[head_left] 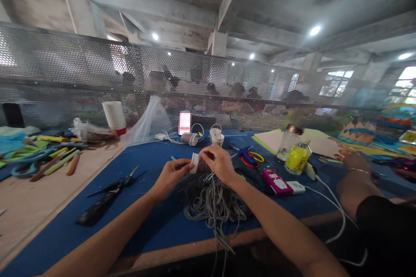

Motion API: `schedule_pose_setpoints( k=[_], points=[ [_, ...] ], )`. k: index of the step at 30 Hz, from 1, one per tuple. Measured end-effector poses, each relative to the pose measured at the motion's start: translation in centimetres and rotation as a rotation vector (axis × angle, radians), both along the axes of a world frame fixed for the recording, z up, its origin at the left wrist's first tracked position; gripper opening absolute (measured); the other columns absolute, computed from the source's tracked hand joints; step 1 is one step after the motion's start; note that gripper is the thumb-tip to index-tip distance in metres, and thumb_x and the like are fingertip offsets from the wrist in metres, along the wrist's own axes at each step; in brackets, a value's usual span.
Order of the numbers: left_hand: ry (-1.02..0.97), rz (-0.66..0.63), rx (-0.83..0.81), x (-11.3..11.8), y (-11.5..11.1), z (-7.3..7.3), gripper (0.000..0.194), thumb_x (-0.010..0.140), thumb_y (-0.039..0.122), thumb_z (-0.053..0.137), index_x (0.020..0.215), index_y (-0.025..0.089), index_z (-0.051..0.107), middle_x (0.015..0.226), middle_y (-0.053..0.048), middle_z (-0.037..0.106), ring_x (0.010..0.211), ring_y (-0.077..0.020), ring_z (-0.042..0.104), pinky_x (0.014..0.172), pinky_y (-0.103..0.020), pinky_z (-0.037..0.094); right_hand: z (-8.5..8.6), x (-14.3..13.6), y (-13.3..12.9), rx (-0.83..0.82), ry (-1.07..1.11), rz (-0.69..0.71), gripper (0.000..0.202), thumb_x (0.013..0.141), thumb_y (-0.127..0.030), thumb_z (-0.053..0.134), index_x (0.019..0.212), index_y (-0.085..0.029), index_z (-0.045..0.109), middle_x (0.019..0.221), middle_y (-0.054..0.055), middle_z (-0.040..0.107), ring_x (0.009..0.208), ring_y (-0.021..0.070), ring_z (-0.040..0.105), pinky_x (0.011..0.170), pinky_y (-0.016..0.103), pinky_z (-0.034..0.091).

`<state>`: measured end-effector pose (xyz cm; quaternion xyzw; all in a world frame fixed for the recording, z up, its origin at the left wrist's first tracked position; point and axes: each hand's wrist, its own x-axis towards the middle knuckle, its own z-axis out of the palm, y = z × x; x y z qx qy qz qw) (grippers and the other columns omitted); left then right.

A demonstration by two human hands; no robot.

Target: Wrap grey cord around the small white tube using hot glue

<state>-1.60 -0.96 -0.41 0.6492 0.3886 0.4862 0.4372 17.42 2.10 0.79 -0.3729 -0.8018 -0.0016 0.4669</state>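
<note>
A small white cup wound with brownish-purple cord is held on its side above the blue table. My left hand grips the cup's white rim between thumb and fingers. At the wound part, my right hand is closed in a pinch on the cord; its fingertips partly hide the cup. Below both hands lies a loose tangle of grey cord, some strands hanging over the table's front edge. Farther back, another cord-wound cup lies on its side near a small white bucket.
Black-handled pliers lie left, near scissors and stacked paper cups. On the right are a blue glue gun, a magenta box, a yellow bottle, white cable and another person's arm. A perforated metal screen stands behind.
</note>
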Motion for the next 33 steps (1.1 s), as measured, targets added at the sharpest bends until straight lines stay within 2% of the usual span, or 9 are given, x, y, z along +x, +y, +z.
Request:
schedule_pose_setpoints(
  k=[8,16,33],
  points=[
    [-0.003,-0.022,-0.016,0.01,-0.12,0.16,0.03,0.078,0.04,0.065,0.091,0.014,0.074,0.076,-0.004,0.069,0.066,-0.0157,0.054,0.062,-0.025,0.041,0.11,-0.07,0.08,0.007,-0.007,-0.002,0.017,0.092,-0.034,0.053,0.088,-0.022,0.065,0.084,0.001,0.062,0.077,0.0131,0.057,0.076,0.024,0.042],
    [0.005,-0.026,0.007,-0.01,-0.2,0.21,0.024,0.079,0.038,0.064,0.083,0.015,0.073,0.07,-0.001,0.066,0.063,-0.0136,0.051,0.06,-0.023,0.039,0.14,-0.01,0.12,0.015,-0.014,-0.018,0.016,0.091,-0.033,0.053,0.086,-0.022,0.065,0.084,0.002,0.062,0.078,0.014,0.057,0.077,0.025,0.043],
    [-0.001,-0.049,0.003,0.05,-0.26,0.46,0.024,0.078,0.038,0.065,0.084,0.016,0.074,0.074,-0.002,0.068,0.066,-0.0144,0.053,0.063,-0.023,0.041,0.12,0.01,0.16,0.02,-0.035,-0.059,0.015,0.091,-0.032,0.055,0.085,-0.023,0.065,0.081,0.001,0.06,0.077,0.0134,0.055,0.076,0.024,0.041]
  ],
)
